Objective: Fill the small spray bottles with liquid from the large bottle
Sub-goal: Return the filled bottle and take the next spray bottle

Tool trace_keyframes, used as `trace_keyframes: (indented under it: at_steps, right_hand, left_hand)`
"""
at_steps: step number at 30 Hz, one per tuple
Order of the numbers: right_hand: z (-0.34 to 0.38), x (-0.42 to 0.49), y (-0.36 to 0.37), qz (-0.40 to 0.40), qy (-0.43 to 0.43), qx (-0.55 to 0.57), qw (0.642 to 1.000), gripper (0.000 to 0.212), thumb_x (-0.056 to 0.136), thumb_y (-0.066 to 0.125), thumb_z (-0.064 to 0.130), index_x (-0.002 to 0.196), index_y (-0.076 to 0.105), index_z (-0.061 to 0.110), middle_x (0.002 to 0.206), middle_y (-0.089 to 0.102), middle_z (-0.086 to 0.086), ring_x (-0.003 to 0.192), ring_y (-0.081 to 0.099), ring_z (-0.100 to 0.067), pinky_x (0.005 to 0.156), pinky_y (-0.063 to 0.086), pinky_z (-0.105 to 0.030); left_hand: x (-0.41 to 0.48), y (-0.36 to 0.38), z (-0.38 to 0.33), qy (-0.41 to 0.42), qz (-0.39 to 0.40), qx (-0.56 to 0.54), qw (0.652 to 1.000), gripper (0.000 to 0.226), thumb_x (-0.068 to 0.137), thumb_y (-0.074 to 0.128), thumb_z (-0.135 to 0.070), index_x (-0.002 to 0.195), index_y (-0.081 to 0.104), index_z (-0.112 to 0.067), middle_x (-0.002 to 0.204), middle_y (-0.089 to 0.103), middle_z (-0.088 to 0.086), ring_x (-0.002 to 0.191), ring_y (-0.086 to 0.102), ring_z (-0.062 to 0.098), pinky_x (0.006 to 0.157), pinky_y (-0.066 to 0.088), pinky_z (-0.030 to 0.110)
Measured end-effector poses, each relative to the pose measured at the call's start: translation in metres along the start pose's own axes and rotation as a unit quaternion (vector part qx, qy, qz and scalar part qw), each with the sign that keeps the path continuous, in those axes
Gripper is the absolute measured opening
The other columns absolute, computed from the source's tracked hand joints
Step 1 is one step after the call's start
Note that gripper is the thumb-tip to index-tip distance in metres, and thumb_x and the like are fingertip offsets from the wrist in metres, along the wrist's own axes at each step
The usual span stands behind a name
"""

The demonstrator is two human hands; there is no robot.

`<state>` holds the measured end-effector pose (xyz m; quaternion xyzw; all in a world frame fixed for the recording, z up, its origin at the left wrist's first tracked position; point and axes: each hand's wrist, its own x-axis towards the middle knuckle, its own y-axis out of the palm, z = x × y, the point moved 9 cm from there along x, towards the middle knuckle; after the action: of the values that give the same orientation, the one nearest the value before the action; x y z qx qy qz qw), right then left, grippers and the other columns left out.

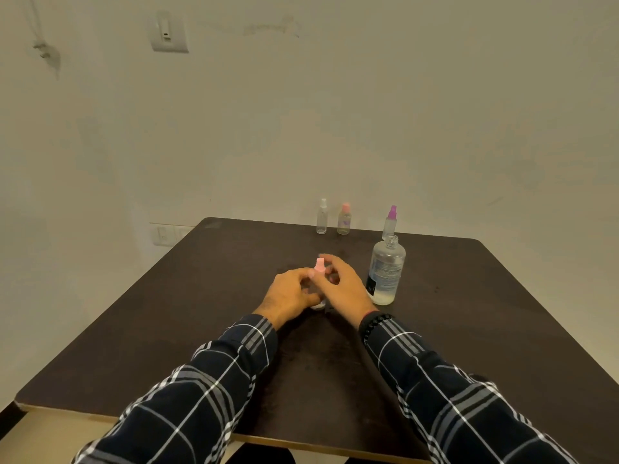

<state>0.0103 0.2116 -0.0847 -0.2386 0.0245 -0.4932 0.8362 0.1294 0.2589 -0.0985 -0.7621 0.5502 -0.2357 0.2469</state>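
Note:
A small spray bottle with a pink top [319,266] stands upright on the dark table [207,316] between my hands. My left hand [288,294] grips its body from the left. My right hand [345,283] is beside the pink top, fingers curled and blurred; whether they touch the top I cannot tell. The large clear bottle [386,271] stands uncapped just right of my right hand, with a little liquid at its bottom. Three more small spray bottles stand at the far edge: a clear one [321,216], a pink-capped one [344,219] and a purple-topped one [390,222].
The table's far edge runs close to a pale wall [335,112]. A wall socket plate [164,234] sits low behind the table's left corner. My plaid sleeves [214,383] lie over the near half of the table.

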Motion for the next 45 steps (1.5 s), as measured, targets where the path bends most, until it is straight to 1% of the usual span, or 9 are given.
trace_keyframes:
  at_steps: [2, 6, 12, 19, 23, 26, 37, 42, 45]
  right_hand:
    - [-0.001, -0.002, -0.004, -0.019, -0.013, -0.017, 1.0, 0.04, 0.096, 0.057, 0.054, 0.126, 0.065, 0.029, 0.117, 0.064, 0.009, 0.109, 0.059, -0.006, 0.094, 0.048, -0.025]
    - [-0.003, -0.007, -0.024, -0.109, -0.021, -0.045, 0.993, 0.025, 0.09, 0.067, 0.049, 0.087, 0.066, 0.024, 0.094, 0.06, 0.005, 0.088, 0.057, -0.008, 0.076, 0.044, -0.021]
    - [0.0, 0.002, -0.007, -0.029, -0.012, -0.022, 0.999, 0.034, 0.098, 0.061, 0.037, 0.131, 0.06, 0.028, 0.125, 0.059, 0.008, 0.111, 0.056, -0.005, 0.096, 0.045, -0.022]
    - [-0.001, 0.008, -0.01, -0.081, 0.043, -0.017, 0.996, 0.024, 0.086, 0.076, 0.037, 0.096, 0.062, 0.019, 0.092, 0.064, 0.004, 0.085, 0.06, -0.009, 0.074, 0.048, -0.024]
    - [-0.003, 0.005, -0.003, -0.056, 0.041, -0.005, 0.998, 0.043, 0.086, 0.071, 0.052, 0.116, 0.058, 0.025, 0.105, 0.06, 0.007, 0.099, 0.057, -0.007, 0.086, 0.048, -0.026]
    - [0.004, 0.0, 0.0, -0.018, -0.003, 0.012, 1.0, 0.037, 0.099, 0.058, 0.041, 0.132, 0.059, 0.023, 0.112, 0.059, 0.013, 0.11, 0.055, -0.005, 0.094, 0.042, -0.019]
    - [0.007, 0.002, -0.013, -0.087, -0.013, -0.072, 0.994, 0.024, 0.094, 0.068, 0.032, 0.115, 0.068, 0.02, 0.112, 0.063, 0.004, 0.104, 0.057, -0.008, 0.092, 0.044, -0.023]
    - [0.006, -0.011, -0.015, -0.113, -0.021, -0.094, 0.989, 0.034, 0.092, 0.067, 0.043, 0.121, 0.066, 0.024, 0.114, 0.06, 0.008, 0.105, 0.056, -0.006, 0.095, 0.047, -0.026]
    - [-0.004, -0.031, -0.041, -0.199, -0.01, -0.092, 0.976, 0.028, 0.089, 0.065, 0.052, 0.106, 0.063, 0.03, 0.101, 0.059, 0.011, 0.095, 0.057, -0.006, 0.085, 0.052, -0.03]
  left_hand:
    - [0.0, 0.001, -0.001, 0.002, 0.008, 0.002, 1.0, 0.04, 0.086, 0.076, -0.028, 0.124, 0.063, -0.03, 0.106, 0.065, -0.013, 0.097, 0.062, 0.005, 0.092, 0.053, 0.031]
    - [0.0, 0.001, -0.003, 0.004, 0.008, 0.013, 1.0, 0.04, 0.088, 0.074, -0.028, 0.125, 0.061, -0.028, 0.103, 0.062, -0.014, 0.092, 0.059, 0.001, 0.088, 0.051, 0.026]
    - [0.0, 0.001, -0.004, 0.004, 0.008, 0.023, 1.0, 0.046, 0.088, 0.073, -0.027, 0.131, 0.059, -0.027, 0.107, 0.063, -0.012, 0.097, 0.061, 0.004, 0.094, 0.052, 0.032]
    - [0.0, 0.001, 0.001, 0.0, 0.008, 0.019, 1.0, 0.04, 0.086, 0.075, -0.028, 0.124, 0.063, -0.031, 0.103, 0.065, -0.009, 0.094, 0.063, 0.008, 0.092, 0.054, 0.036]
    - [0.002, 0.001, 0.002, -0.01, 0.005, 0.014, 1.0, 0.037, 0.085, 0.075, -0.027, 0.121, 0.063, -0.027, 0.099, 0.065, -0.01, 0.092, 0.063, 0.008, 0.088, 0.053, 0.031]
    - [0.002, 0.001, 0.001, 0.006, 0.007, 0.017, 1.0, 0.041, 0.086, 0.074, -0.028, 0.125, 0.062, -0.029, 0.102, 0.065, -0.013, 0.092, 0.062, 0.003, 0.091, 0.054, 0.032]
    - [0.001, 0.001, -0.002, 0.009, 0.005, 0.029, 1.0, 0.041, 0.088, 0.073, -0.028, 0.127, 0.06, -0.028, 0.102, 0.063, -0.012, 0.091, 0.06, 0.003, 0.088, 0.052, 0.029]
    - [0.0, 0.001, -0.004, 0.011, 0.004, 0.02, 1.0, 0.04, 0.088, 0.073, -0.026, 0.126, 0.062, -0.027, 0.1, 0.063, -0.012, 0.089, 0.06, 0.003, 0.089, 0.053, 0.029]
    - [0.001, 0.002, -0.003, 0.014, 0.003, 0.012, 1.0, 0.05, 0.085, 0.077, -0.029, 0.131, 0.06, -0.025, 0.112, 0.067, -0.009, 0.096, 0.061, 0.002, 0.092, 0.049, 0.026]
